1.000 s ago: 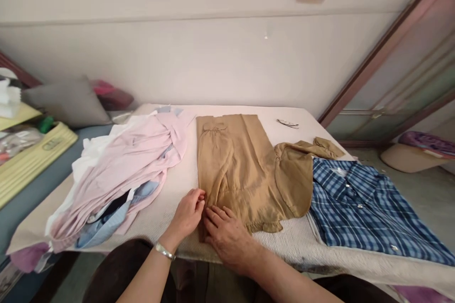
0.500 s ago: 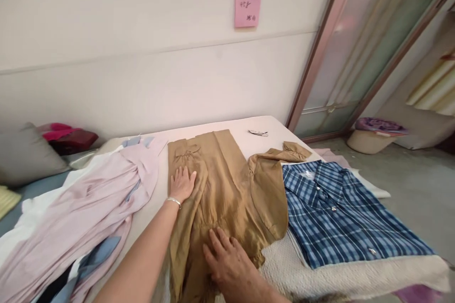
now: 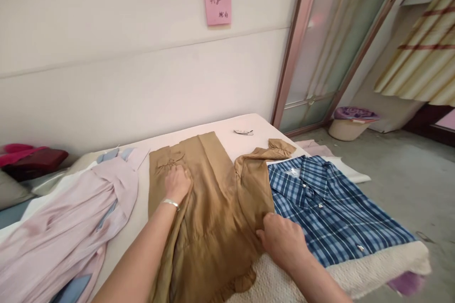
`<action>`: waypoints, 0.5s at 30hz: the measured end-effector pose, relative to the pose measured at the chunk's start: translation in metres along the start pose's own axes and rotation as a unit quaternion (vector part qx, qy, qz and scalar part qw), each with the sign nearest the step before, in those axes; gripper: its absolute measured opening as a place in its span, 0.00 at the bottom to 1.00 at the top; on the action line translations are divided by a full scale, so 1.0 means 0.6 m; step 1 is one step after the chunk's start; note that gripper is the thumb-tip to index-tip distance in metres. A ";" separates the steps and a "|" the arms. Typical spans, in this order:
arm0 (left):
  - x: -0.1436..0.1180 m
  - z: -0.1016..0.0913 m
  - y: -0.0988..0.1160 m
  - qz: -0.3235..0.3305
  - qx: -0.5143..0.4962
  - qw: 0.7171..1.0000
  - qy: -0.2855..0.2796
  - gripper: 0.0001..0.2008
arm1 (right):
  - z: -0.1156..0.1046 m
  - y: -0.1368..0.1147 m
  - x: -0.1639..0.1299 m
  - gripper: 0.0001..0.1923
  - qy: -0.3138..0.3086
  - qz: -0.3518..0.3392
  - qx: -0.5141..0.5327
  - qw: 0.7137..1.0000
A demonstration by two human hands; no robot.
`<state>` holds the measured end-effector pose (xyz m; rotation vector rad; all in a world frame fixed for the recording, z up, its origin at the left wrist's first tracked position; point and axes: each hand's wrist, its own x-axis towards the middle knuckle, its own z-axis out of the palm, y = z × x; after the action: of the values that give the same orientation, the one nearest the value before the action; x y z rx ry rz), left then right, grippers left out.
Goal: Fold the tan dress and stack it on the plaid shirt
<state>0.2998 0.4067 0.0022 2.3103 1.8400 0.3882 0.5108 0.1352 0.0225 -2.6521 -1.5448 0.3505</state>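
A brown long-sleeved blouse (image 3: 213, 208) with gathered cuffs and a gathered waist lies spread on the bed, its lower part running out of the near edge of view. My left hand (image 3: 177, 182) is closed on the cloth of its left sleeve, just below the cuff; the fingertips are tucked out of sight. At the fold of the other sleeve, my right hand (image 3: 282, 239) pinches the brown cloth, beside a blue plaid shirt (image 3: 341, 218). That shirt lies folded with its collar towards the wall.
Pink and white clothes (image 3: 81, 199) are heaped on the left. Eyeglasses (image 3: 243, 132) rest on the bed (image 3: 245, 120) near the wall. A pink note (image 3: 217, 7) is taped to the wall. On the floor at right stands a lined bin (image 3: 350, 128).
Both hands were flat on the blouse; now their fingers are curled on its cloth. My right hand has moved right, from the waist to the sleeve. The view has turned right.
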 end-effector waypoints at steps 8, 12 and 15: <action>0.126 0.113 0.268 -0.025 -0.166 0.986 -0.025 0.16 | 0.019 -0.014 0.012 0.12 -0.019 0.012 -0.041 0.999; 0.154 0.160 0.298 -0.096 -0.229 0.969 -0.018 0.17 | 0.025 -0.004 0.023 0.04 -0.020 0.039 -0.049 0.998; 0.173 0.171 0.281 -0.110 -0.310 0.943 -0.045 0.11 | 0.021 -0.004 0.033 0.10 -0.046 0.043 -0.072 0.995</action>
<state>0.5090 0.4727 -0.0368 1.6574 1.6050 0.6957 0.5151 0.1529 0.0074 -2.8578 -1.5399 0.3846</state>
